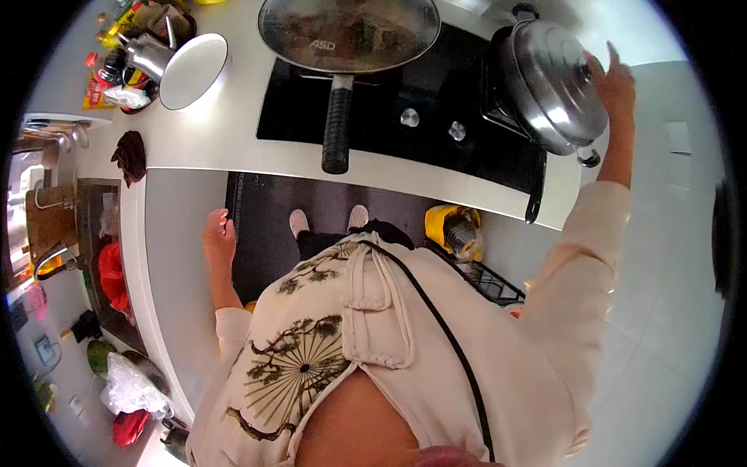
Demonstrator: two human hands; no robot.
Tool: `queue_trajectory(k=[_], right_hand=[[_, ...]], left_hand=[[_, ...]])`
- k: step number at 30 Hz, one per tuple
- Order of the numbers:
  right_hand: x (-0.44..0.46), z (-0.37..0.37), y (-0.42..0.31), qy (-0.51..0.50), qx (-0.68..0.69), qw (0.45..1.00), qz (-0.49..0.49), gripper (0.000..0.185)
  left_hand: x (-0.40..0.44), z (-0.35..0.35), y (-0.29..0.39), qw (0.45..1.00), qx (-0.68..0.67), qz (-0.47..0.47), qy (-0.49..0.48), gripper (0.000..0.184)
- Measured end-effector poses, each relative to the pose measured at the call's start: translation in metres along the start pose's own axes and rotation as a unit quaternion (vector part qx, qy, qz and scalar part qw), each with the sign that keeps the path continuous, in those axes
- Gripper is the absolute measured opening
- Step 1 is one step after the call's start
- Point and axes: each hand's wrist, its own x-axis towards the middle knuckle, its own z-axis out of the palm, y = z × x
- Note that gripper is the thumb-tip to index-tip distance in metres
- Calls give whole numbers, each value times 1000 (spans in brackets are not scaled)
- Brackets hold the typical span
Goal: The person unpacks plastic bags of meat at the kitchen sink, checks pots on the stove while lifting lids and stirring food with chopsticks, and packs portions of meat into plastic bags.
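My right hand [616, 87] is at the knob of a domed metal lid [548, 66], with some fingers closed about the knob and one finger stretched out. The lid sits on a silver pot [521, 89] with black handles, at the right end of the black stove [475, 163]. My left hand [219, 237] hangs low beside my body, below the counter edge. Its fingers are curled and nothing shows in them. A frying pan [337, 124] stands on the left burner, covered by a steamy glass lid [350, 35] marked ASD.
At the counter's back left are a white bowl [194, 71], a metal oil pot [148, 54] and several condiment bottles and packets. A dark cloth [130, 158] lies near the counter's corner. The sink [105, 206] is at the left. A yellow bag [443, 226] stands low under the stove.
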Motion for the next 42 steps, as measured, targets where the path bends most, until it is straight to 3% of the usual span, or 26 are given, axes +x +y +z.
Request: queue_trajectory(k=[1, 3, 5, 6, 7, 8, 9, 12, 14, 17, 20, 22, 23, 25, 27, 31, 35, 37, 38, 40, 42], right_hand=[[0, -15, -16, 91, 19, 995, -38, 56], [-37, -66, -90, 93, 234, 966, -51, 42], [-79, -74, -153, -6, 250, 948, -197, 31], [-95, -76, -179, -146, 238, 924, -262, 29], [-116, -57, -196, -247, 165, 904, -306, 33], [-141, -24, -204, -275, 142, 892, -329, 41], [-159, -8, -207, -278, 84, 895, -339, 44], [-185, 47, -201, -295, 99, 898, -311, 42], [-182, 43, -204, -310, 154, 898, -270, 35], [-179, 65, -203, -266, 157, 905, -294, 24], [-174, 66, -208, -324, 62, 870, -367, 24], [-176, 51, -215, -398, 112, 906, -97, 46], [-174, 51, -218, -396, 111, 906, -100, 46], [-172, 54, -225, -465, 109, 878, 26, 65], [-176, 64, -224, -470, 114, 874, 42, 67], [-179, 65, -224, -459, 87, 881, 75, 72], [-169, 19, -237, -473, 63, 874, 96, 70], [-180, 21, -241, -295, 134, 946, -26, 61], [-182, 21, -248, -292, 137, 946, -28, 61], [-186, 18, -261, -144, 232, 952, -138, 51], [-186, 21, -275, -144, 238, 950, -141, 50]], left_hand=[[-2, 0, 1, 1000, 1, -4, -5, 25], [-4, -4, 6, 999, -17, -42, -15, 25], [-5, -7, 9, 999, -13, -47, -25, 25], [-5, -8, 11, 998, -11, -52, -27, 24], [-4, -8, 13, 998, -11, -53, -28, 24], [-4, -10, 14, 999, 0, -34, -24, 24], [-5, -12, 14, 1000, 13, -15, -19, 23], [-9, -17, 11, 999, 14, -43, -15, 22], [-13, -20, 5, 997, -1, -69, -22, 23], [-19, -23, 1, 995, -16, -90, -28, 23], [-25, -23, -1, 995, -20, -96, -20, 24], [-27, -22, -2, 994, -26, -105, -14, 23], [-27, -22, -4, 994, -33, -103, -13, 23], [-26, -25, -6, 994, -38, -103, -8, 22], [-24, -29, -5, 998, 10, -55, 9, 21], [-23, -37, -16, 996, -14, -85, 2, 21], [-22, -45, -31, 996, -2, -86, 3, 22], [-20, -51, -39, 996, 0, -90, 7, 22], [-19, -53, -42, 997, 8, -79, 10, 23], [-15, -58, -49, 998, 14, -66, 12, 23], [-8, -64, -55, 998, 11, -60, 7, 24]])
